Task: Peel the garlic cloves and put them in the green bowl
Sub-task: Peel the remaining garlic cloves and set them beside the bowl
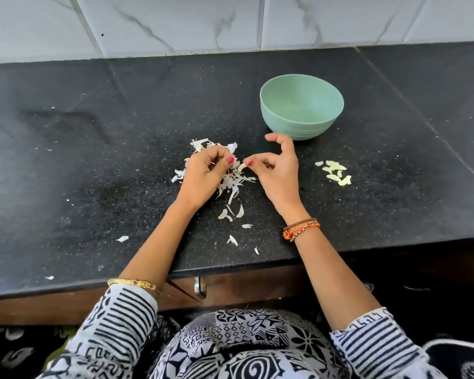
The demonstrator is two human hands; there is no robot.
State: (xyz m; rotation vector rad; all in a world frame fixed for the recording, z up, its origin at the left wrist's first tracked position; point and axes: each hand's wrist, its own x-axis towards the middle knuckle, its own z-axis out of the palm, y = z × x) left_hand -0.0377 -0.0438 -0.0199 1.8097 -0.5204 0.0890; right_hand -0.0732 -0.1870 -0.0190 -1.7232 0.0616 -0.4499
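A small pale garlic clove is held between both hands above a heap of white garlic skins on the black counter. My left hand has its fingers curled and pinches one end of the clove. My right hand pinches the other end with thumb and fingertip, its index finger raised. The green bowl stands just behind my right hand, and its visible inside looks bare. Several peeled yellowish cloves lie on the counter to the right of my right hand.
Loose skin flakes are scattered toward the counter's front edge and off to the left. A marbled white tile wall runs along the back. A metal drawer handle sits below the counter edge.
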